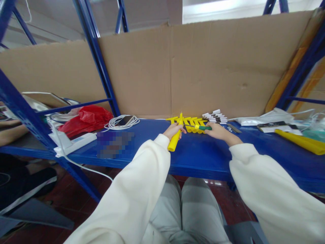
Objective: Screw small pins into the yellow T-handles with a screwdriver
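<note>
My left hand (173, 130) is closed around a yellow tapered tube (173, 144), its wide round end toward me and its narrow end toward the cardboard. In my right hand (215, 131) is a screwdriver (203, 127) with a green and yellow handle. Its thin shaft points left and reaches the yellow tube near my left fingers; whether the tip touches or enters it, I cannot tell. Behind and between my hands lies a row of several similar yellow pieces (194, 130). Beyond my right hand, several white and black marker-like sticks (215, 117) lie fanned out.
The blue shelf (198, 161) is backed by cardboard (203, 67). At left are a coiled white cable (120, 122), a red plastic bag (88, 118) and a white power strip (78, 142). A yellow sheet (302, 142) lies right. Another person's arm (12, 134) shows far left.
</note>
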`<action>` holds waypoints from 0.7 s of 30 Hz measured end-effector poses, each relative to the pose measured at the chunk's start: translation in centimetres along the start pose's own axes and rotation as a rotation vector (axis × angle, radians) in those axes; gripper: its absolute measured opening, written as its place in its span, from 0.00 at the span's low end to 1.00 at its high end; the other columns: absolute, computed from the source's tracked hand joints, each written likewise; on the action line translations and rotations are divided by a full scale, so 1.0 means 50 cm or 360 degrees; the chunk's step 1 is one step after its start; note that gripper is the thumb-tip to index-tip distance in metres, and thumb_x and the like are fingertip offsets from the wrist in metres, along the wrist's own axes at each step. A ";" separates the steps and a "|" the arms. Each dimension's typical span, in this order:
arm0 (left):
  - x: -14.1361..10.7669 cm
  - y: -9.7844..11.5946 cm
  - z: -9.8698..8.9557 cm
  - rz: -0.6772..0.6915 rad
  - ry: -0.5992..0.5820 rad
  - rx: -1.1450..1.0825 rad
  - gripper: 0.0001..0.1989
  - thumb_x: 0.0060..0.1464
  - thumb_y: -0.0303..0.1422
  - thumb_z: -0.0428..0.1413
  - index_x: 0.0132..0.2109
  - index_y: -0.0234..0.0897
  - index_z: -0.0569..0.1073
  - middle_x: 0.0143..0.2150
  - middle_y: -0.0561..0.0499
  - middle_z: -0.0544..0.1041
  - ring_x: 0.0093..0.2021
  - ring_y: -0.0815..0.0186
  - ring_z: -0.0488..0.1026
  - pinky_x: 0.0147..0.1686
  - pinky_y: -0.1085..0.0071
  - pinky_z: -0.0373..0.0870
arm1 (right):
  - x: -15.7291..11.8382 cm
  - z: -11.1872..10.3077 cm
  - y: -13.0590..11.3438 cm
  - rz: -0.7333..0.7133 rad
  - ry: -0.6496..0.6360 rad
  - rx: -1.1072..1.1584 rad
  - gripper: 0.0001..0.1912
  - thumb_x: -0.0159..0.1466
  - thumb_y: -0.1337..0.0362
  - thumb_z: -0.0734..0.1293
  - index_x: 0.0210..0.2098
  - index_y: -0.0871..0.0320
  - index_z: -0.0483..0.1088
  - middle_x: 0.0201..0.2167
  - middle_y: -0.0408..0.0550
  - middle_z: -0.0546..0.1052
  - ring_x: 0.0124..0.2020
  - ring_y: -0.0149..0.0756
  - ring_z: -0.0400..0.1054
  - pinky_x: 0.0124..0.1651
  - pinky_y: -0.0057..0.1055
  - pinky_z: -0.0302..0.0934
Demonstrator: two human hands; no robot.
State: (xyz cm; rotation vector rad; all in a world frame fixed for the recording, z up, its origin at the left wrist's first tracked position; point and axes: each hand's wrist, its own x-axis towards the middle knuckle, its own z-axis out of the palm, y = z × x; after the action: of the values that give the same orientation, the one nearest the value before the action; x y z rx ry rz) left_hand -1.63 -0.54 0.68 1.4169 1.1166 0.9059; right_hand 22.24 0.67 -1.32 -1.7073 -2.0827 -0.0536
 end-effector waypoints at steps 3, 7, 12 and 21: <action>0.002 -0.001 0.000 -0.0003 -0.0013 -0.0001 0.06 0.50 0.21 0.50 0.33 0.34 0.69 0.16 0.58 0.68 0.12 0.74 0.60 0.14 0.77 0.57 | 0.003 0.005 0.008 0.0016 0.0060 -0.0029 0.09 0.55 0.63 0.68 0.35 0.56 0.70 0.33 0.52 0.80 0.33 0.42 0.73 0.34 0.30 0.61; 0.008 -0.007 -0.001 0.0022 -0.0055 -0.0018 0.07 0.49 0.22 0.51 0.35 0.34 0.70 0.17 0.58 0.70 0.12 0.73 0.60 0.14 0.76 0.57 | 0.008 0.017 0.025 -0.0008 0.0107 -0.0055 0.14 0.51 0.63 0.71 0.38 0.55 0.69 0.31 0.49 0.79 0.31 0.41 0.72 0.32 0.30 0.61; 0.009 -0.008 -0.002 0.0033 -0.0048 -0.0032 0.07 0.50 0.22 0.51 0.36 0.34 0.70 0.19 0.58 0.71 0.12 0.74 0.60 0.14 0.76 0.57 | 0.006 0.015 0.019 -0.0020 0.0049 -0.0063 0.10 0.54 0.64 0.69 0.37 0.55 0.72 0.34 0.50 0.80 0.34 0.42 0.74 0.36 0.31 0.62; 0.001 -0.002 0.001 0.0003 -0.0056 -0.0043 0.06 0.50 0.21 0.51 0.33 0.34 0.69 0.19 0.57 0.71 0.11 0.74 0.60 0.13 0.76 0.56 | 0.004 0.012 0.018 -0.0042 0.0103 -0.0122 0.11 0.52 0.62 0.70 0.35 0.55 0.71 0.29 0.48 0.79 0.29 0.40 0.72 0.29 0.28 0.59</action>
State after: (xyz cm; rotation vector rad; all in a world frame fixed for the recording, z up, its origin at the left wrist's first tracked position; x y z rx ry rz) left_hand -1.60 -0.51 0.57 1.4069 1.0733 0.8912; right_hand 22.88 1.28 -2.03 -1.6995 -2.0802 -0.1966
